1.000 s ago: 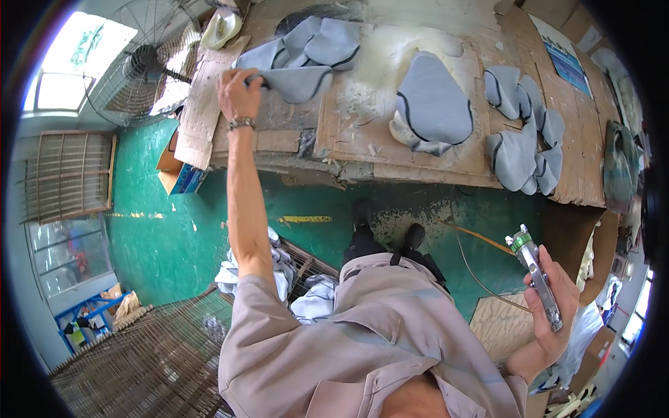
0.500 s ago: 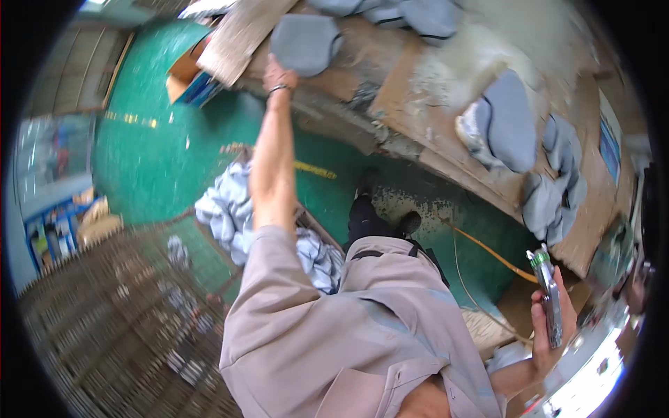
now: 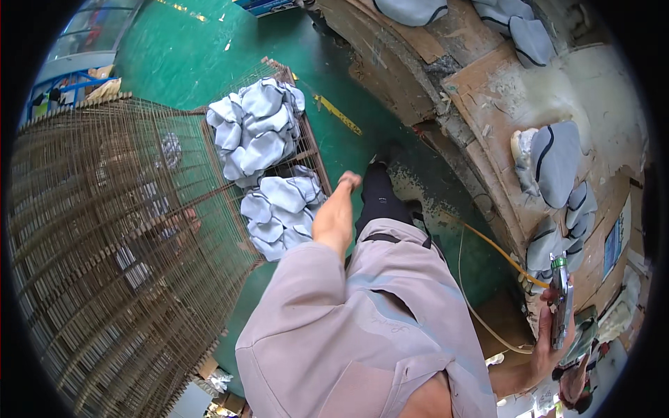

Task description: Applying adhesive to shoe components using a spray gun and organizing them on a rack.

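Note:
My right hand (image 3: 550, 331) at the lower right is closed around a metal spray gun (image 3: 560, 299) with a green ring at its top. My left hand (image 3: 350, 180) hangs beside my leg, over the green floor; its fingers are foreshortened and mostly hidden, and nothing shows in it. Nearest to it is a wire rack cart (image 3: 317, 150), bearing two piles of light grey fabric pieces (image 3: 261, 129). On the workbench (image 3: 481, 83) lies a rounded grey pad with dark edging (image 3: 411, 10), cut off by the upper picture rim.
Another dark-edged grey pad (image 3: 557, 164) leans on a whitish block on the bench, with several more pads (image 3: 531, 42) at the back. An orange hose (image 3: 495, 247) and a thin pale hose (image 3: 470, 306) run near my right side. Large wire mesh panels (image 3: 118, 223) fill the left.
My left hand has left the grey pad on the bench and come down beside my leg. The view has turned, showing more of the cart. The spray gun stays in my right hand.

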The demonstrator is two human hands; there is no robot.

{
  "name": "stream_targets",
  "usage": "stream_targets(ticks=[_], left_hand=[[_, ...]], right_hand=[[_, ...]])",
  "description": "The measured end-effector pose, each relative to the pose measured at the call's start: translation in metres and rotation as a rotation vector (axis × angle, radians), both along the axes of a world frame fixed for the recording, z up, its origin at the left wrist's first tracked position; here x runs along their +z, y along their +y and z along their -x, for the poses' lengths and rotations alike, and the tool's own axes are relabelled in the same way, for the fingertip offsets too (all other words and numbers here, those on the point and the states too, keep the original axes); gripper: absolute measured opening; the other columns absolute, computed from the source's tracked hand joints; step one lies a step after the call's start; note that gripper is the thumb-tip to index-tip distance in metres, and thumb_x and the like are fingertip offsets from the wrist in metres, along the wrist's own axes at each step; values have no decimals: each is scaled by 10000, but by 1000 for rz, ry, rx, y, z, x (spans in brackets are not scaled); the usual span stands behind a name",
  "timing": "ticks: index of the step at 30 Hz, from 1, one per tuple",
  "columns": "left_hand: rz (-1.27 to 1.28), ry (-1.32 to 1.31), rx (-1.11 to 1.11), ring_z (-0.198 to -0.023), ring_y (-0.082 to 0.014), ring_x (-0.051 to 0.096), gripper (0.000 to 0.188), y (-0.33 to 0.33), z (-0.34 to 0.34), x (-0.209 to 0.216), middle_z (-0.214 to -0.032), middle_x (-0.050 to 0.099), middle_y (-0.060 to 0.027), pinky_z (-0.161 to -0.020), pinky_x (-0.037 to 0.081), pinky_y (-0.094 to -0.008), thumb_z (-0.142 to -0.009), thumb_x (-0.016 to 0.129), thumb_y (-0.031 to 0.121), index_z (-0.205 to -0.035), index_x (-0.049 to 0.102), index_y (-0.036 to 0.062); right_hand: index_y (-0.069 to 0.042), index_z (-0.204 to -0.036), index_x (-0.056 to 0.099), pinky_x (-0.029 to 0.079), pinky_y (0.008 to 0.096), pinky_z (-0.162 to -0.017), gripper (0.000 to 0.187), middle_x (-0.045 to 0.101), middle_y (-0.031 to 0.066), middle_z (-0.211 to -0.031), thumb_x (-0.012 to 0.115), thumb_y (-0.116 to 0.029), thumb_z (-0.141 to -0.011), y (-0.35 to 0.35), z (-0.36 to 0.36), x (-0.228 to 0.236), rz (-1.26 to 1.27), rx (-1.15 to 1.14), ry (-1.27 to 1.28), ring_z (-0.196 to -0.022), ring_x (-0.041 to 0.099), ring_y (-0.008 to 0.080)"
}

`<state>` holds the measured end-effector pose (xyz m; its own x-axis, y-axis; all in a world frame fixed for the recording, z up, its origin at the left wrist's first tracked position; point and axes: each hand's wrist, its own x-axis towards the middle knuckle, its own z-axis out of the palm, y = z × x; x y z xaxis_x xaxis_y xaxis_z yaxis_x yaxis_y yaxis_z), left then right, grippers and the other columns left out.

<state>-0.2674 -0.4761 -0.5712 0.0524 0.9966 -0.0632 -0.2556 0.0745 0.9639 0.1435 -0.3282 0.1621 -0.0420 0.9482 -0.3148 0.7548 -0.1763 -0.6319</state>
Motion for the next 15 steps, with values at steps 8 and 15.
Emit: stream_targets(ticks=[8,15], left_hand=[[1573,148,61,-490,-196,564,219,-219,-13,108,-605,564,-19,-425,435,-372,-937,631,256,-751,636,141],[1048,832,235,-1028,-248,711,327,-160,-20,160,-1113,751,-99,-893,568,-369,-844,639,283,-1092,758,105]], right_hand=[[36,-1481,469,425,345,-972,549,652,131,-1120,606,-184,-997,-60,-79,-24,-35,43,83,-1061,588,222],[49,-1286,603,466,309,-935,318,677,89,-1175,609,-110,-1010,-91,-138,-51,-46,98,141,-1044,601,180]])
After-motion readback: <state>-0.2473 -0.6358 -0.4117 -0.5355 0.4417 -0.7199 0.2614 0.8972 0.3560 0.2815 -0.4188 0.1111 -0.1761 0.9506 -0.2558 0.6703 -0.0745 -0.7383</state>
